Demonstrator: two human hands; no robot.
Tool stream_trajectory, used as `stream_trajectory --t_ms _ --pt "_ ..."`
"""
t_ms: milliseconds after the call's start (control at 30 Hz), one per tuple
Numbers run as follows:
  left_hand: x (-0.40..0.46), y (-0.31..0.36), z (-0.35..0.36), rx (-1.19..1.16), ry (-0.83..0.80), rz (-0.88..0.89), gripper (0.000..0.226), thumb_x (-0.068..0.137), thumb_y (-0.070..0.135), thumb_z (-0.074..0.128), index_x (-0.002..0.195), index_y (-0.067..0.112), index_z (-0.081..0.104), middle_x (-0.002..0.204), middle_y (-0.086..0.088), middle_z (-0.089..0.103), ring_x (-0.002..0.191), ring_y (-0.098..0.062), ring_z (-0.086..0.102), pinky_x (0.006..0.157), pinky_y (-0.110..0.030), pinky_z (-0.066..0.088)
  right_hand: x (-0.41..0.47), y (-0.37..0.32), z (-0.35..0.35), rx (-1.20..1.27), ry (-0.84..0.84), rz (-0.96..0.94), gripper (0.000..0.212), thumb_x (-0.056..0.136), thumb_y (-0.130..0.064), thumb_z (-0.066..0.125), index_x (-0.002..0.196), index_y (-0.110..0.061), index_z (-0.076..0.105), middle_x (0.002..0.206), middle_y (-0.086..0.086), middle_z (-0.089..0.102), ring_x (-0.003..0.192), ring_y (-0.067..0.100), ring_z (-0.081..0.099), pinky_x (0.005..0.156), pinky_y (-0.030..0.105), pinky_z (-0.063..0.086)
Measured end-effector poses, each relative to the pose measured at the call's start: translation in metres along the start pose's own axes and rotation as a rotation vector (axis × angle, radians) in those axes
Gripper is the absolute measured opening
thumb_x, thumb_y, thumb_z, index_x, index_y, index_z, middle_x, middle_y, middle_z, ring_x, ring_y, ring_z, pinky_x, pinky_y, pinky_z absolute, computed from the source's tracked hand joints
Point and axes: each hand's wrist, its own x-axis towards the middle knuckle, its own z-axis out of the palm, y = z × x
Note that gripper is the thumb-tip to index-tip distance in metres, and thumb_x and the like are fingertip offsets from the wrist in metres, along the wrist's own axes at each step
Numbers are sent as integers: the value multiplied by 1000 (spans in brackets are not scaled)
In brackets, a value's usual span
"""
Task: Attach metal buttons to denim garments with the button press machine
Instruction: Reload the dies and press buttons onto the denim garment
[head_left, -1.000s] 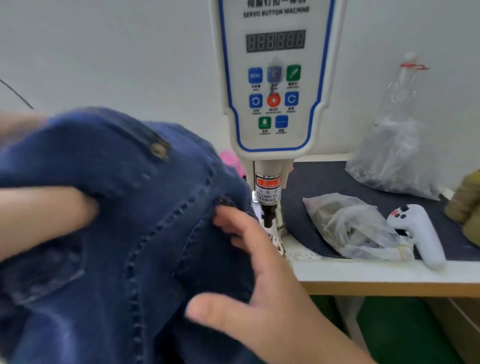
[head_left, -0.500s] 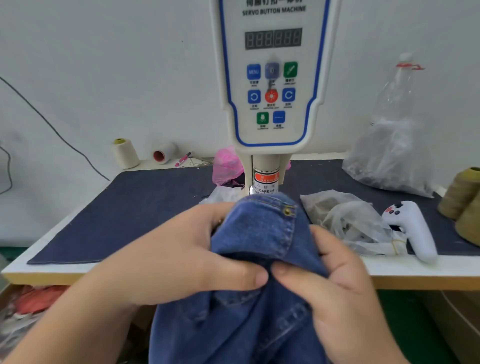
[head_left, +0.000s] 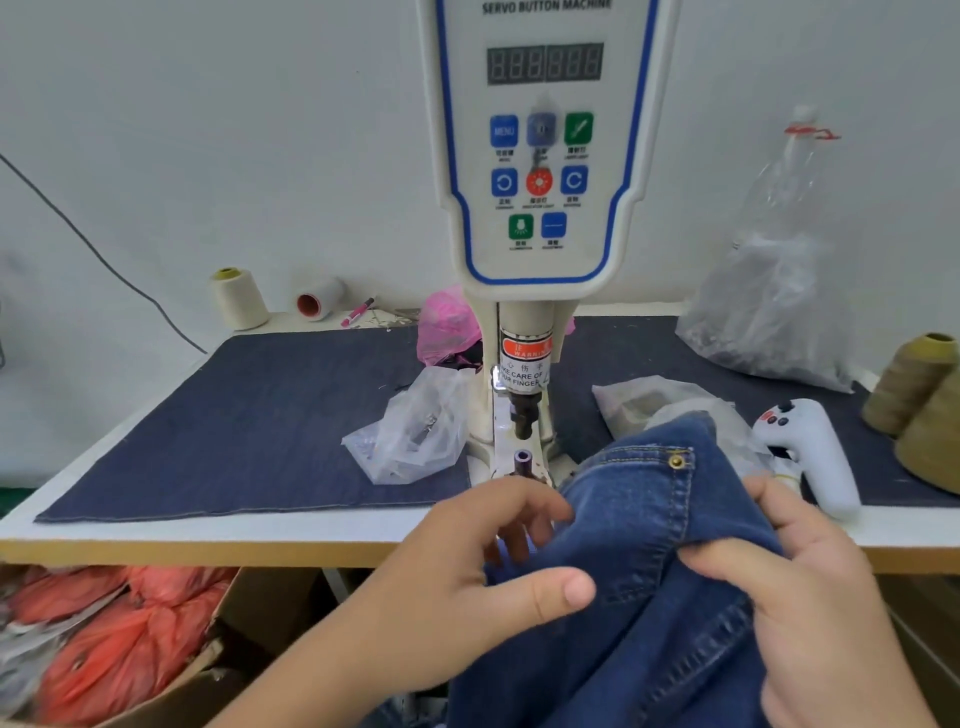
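I hold the jeans in front of me at the near edge of the table, just right of the press. My left hand grips a fold of the denim from the left, thumb on top and fingers curled under the cloth. My right hand pinches the fabric from the right, thumb pressed down on a bunched ridge and the other fingers wrapped behind it. The top edge of the jeans rises over the table edge, and a brass rivet shows at a seam corner there, facing up. The cloth lies just right of the die, the small purple post on the press base, and does not cover it. The punch hangs above the die with a clear gap between them.

A dark denim mat covers most of the table. On it, left of the press, lies a clear bag with small metal parts. Behind the press sits a pink bag. To the right, partly hidden by the jeans, is another clear bag, and a tall bag leans on the wall behind it. A white controller lies near my right hand. Two tan cones stand at the far right. A cream cone and a spool sit by the wall at the back left. Under the table, a box holds red bags.
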Motion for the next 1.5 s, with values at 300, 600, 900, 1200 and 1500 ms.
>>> stream_trajectory --t_ms 300,600,900,1200,1500 --pt "4 10 25 -956 272 -278 31 73 18 71 103 11 72 107 -24 71 96 -34 70 77 -38 59 -25 -7 36 -527 -496 -226 69 64 -46 61 131 -56 47 128 -23 56 119 1 55 98 24 45" --pt "4 14 -5 -1384 469 -351 14 54 23 57 55 13 67 59 -5 63 51 -24 62 47 -31 53 -3 31 23 -642 -335 -139 24 82 -31 75 94 -45 60 94 -17 61 87 -1 58 76 10 42" --pt "-3 -14 -20 -1251 469 -311 35 31 24 73 62 7 74 67 -11 68 56 -28 67 49 -34 56 10 18 3 -165 -456 -85 19 80 -34 67 79 -15 66 69 14 56 67 22 47 65 32 37" --pt "-13 -33 -76 -70 279 -339 62 68 52 83 122 38 56 121 9 65 115 -13 62 102 -40 46 13 -7 7 -263 -656 -119 24 73 -44 65 72 -20 66 56 6 45 56 16 39 55 26 31" --pt "-7 3 -32 166 -214 -60 53 75 71 60 115 37 60 108 10 67 104 -13 63 93 -42 49 5 -23 35 -544 -736 -301 4 79 -33 72 80 -30 72 78 -8 64 75 3 61 67 15 42"
